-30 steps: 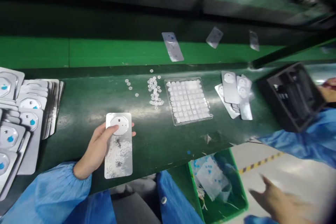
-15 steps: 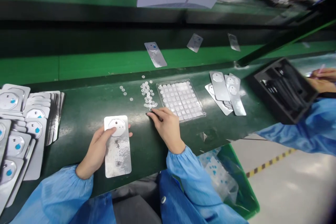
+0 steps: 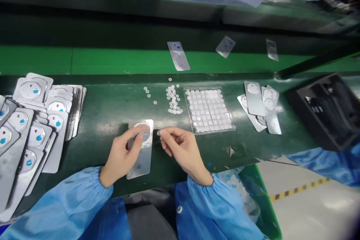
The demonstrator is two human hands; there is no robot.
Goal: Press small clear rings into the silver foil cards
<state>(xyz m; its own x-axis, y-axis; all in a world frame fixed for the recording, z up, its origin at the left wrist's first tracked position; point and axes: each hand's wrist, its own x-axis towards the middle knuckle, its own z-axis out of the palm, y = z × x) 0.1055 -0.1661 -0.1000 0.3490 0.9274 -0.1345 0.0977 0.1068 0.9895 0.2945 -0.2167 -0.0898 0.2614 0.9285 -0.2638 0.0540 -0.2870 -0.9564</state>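
Note:
A flat silver plate (image 3: 140, 167) with an octagonal recess lies in front of me on the bench. My left hand (image 3: 123, 153) is over its upper left part, thumb and forefinger brought close together at the recess; whether anything is between the tips is hidden. Just right of the plate, my right hand (image 3: 180, 148) pinches a small translucent disc (image 3: 158, 133) between thumb and forefinger, its other fingers curled. Beyond the hands is a loose pile of similar small discs (image 3: 173, 99). A clear tray (image 3: 211, 132) filled with rows of whitish round pieces sits right of the pile.
Stacked silver plates with blue marks (image 3: 56, 123) crowd the left side. More plates (image 3: 255, 101) lie at right, near a black box (image 3: 323, 108) beside another person's blue sleeve (image 3: 317, 163). A green bin (image 3: 267, 202) with plastic bags stands below the bench edge.
My right hand has come back from the disc pile towards the plate with a disc. My left hand has shifted from gripping the plate's side to its top, and the plate now rests on the bench.

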